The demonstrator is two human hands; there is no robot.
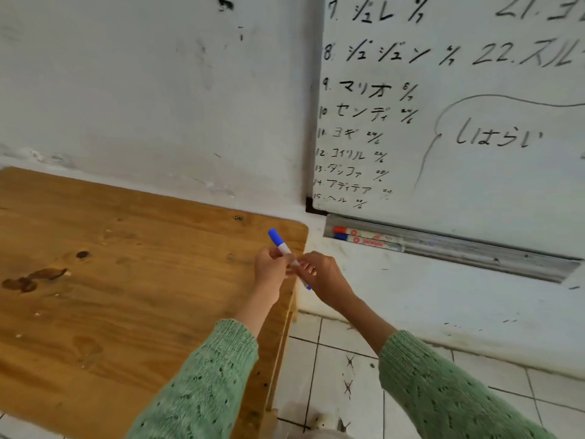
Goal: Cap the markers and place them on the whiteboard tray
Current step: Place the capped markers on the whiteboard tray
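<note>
Person's left hand (269, 269) pinches white-barrelled marker with blue cap (282, 247) at middle, capped end up and to left. Right hand (319, 274) closes fingers on lower part; small blue end shows below, near palm. Marker held in air above corner of wooden table (126, 264), apart from it. Cap looks seated, but cannot tell if fully clicked.

Advice: press cap along barrel axis, no twisting. Then lay it flat in grey metal whiteboard tray (474, 251), beside red-capped marker (364, 232) and blue-capped marker (367, 240) lying there.

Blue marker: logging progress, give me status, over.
Both hands, left and right, hold the blue marker, cap on. Two markers already lie in whiteboard tray. Path to tray clear.
</note>
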